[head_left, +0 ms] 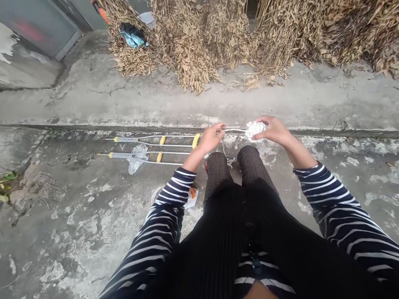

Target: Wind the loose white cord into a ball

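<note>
My right hand (274, 129) grips a bundled ball of white cord (254, 130), thumb in front and fingers behind. A strand of white cord (234, 129) runs left from the ball to my left hand (212, 137), whose fingers are pinched around it. Below the left hand, a loose end of cord hangs between my knees toward the ground. Two crutches (149, 145) with yellow grips and pads lie on the concrete just left of my left hand.
A clear plastic bag (137, 160) lies across the crutches. Beside my left forearm is a white-and-orange packet (192, 197). Ahead runs a raised concrete ledge (156, 101), backed by heaped dry stalks (199, 45). A blue and black cloth (134, 36) rests among the stalks.
</note>
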